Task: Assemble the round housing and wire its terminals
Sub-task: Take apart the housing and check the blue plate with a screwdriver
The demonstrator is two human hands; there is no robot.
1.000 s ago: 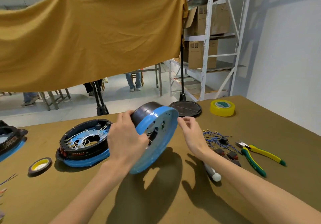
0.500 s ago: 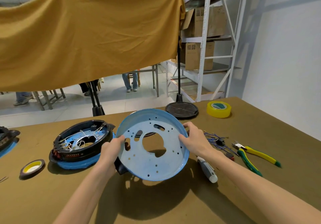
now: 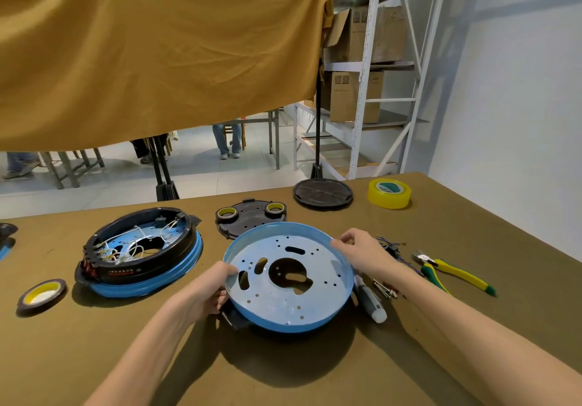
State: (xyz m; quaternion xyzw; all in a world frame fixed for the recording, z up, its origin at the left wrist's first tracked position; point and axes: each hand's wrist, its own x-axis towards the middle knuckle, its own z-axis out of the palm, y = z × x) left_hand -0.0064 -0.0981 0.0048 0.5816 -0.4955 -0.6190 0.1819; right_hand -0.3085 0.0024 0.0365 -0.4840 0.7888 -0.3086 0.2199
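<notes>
Both hands grip the blue housing pan (image 3: 293, 308) by its rim, left hand (image 3: 208, 292) on its near-left edge, right hand (image 3: 362, 253) on its far-right; the wired housing (image 3: 138, 251) sits just left of it.

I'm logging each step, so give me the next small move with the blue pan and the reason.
Probably set the blue pan flat on the table and let go. Both the left hand and the right hand grip its rim, and it faces up with no wiring inside yet.

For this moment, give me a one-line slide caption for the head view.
Both hands, left and right, hold the blue round pan by its rim, beside an already wired housing.
</notes>
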